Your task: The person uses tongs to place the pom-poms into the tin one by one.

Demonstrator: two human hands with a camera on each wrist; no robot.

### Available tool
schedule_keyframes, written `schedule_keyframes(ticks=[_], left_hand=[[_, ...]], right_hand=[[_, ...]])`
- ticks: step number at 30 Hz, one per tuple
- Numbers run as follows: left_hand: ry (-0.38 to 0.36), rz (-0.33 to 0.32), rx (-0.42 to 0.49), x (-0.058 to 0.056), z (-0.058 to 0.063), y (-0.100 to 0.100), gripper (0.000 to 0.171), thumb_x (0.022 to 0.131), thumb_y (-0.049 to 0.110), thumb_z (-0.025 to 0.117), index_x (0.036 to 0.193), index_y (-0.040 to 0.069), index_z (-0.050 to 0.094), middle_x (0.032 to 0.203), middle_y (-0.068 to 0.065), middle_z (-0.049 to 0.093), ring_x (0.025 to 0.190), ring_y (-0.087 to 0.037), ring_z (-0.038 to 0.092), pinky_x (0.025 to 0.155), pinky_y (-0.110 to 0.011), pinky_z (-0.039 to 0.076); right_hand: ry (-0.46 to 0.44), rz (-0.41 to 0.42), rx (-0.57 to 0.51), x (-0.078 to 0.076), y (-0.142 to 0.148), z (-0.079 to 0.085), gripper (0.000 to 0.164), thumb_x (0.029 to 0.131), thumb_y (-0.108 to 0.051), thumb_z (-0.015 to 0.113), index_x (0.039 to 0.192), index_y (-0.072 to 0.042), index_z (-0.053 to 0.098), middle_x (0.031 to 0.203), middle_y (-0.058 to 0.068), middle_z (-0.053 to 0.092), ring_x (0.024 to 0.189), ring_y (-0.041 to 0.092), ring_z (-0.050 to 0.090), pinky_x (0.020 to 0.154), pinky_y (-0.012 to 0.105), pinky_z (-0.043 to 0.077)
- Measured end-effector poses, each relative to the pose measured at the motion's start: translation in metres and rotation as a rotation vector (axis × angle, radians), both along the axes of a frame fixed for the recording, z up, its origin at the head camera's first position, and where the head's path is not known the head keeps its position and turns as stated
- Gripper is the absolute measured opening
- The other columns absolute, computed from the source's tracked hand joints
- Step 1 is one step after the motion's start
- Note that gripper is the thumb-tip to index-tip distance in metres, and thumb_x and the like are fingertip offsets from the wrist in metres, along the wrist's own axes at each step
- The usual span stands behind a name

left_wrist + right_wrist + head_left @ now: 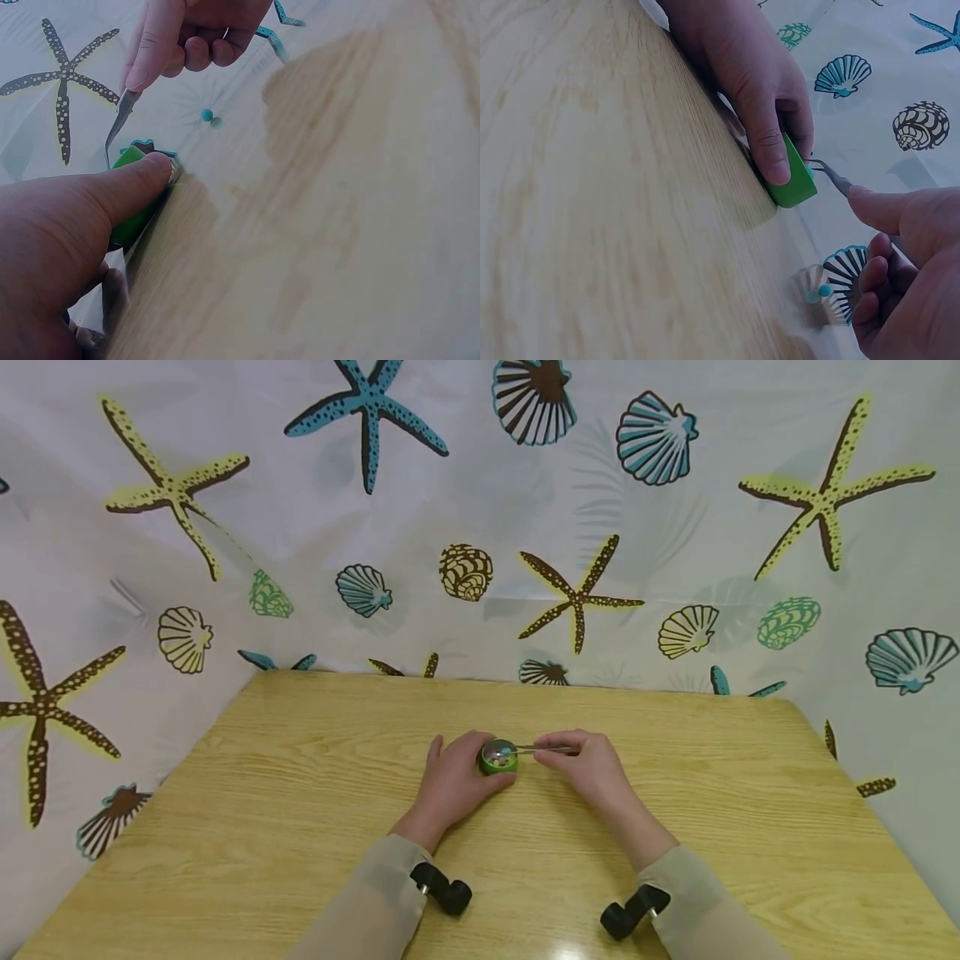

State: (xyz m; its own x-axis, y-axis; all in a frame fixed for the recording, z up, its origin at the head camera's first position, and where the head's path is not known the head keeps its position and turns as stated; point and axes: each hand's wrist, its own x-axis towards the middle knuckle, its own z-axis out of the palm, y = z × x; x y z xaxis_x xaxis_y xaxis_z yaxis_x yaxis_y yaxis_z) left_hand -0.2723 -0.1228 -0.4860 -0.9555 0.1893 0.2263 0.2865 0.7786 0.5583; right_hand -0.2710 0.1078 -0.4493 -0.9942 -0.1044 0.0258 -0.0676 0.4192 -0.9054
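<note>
A small round green container (498,758) with a shiny inside and several small coloured beads stands on the wooden table. My left hand (459,781) grips it from the left, its thumb (150,174) along the near side. In my right hand (588,764) is a pair of metal tweezers (835,180), pinched between thumb and fingers and pointing left. Their bent tips reach the container's mouth. A teal bead (811,173) shows right at the tips in the right wrist view. The container's far side is hidden by my left fingers.
The wooden table (300,752) spreads out on all sides of both hands. A white cloth (465,485) printed with starfish and shells rises behind it and at both sides. Black wrist mounts (442,889) sit on both beige sleeves (375,893).
</note>
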Motion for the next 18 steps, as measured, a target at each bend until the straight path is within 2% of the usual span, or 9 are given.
schedule_keyframes(ticks=[11, 18], left_hand=[[0.000, 0.001, -0.006, -0.001, -0.001, 0.001, 0.064, 0.096, 0.043, 0.089, 0.146, 0.010, 0.067, 0.144, -0.009, 0.070, 0.136, -0.030, 0.064, 0.132, -0.068, 0.010], [-0.005, 0.004, -0.007, -0.001, 0.001, 0.001, 0.065, 0.096, 0.043, 0.089, 0.147, 0.010, 0.067, 0.144, -0.009, 0.070, 0.137, -0.031, 0.063, 0.132, -0.068, 0.010]], right_hand=[[0.024, -0.015, 0.049, 0.000, 0.007, -0.003, 0.017, 0.101, -0.022, 0.085, 0.116, -0.014, 0.088, 0.125, 0.005, 0.076, 0.117, 0.025, 0.070, 0.098, 0.043, 0.056], [0.029, -0.022, 0.067, -0.001, 0.012, -0.003, 0.017, 0.101, -0.022, 0.085, 0.116, -0.015, 0.088, 0.125, 0.006, 0.076, 0.115, 0.025, 0.069, 0.090, 0.036, 0.055]])
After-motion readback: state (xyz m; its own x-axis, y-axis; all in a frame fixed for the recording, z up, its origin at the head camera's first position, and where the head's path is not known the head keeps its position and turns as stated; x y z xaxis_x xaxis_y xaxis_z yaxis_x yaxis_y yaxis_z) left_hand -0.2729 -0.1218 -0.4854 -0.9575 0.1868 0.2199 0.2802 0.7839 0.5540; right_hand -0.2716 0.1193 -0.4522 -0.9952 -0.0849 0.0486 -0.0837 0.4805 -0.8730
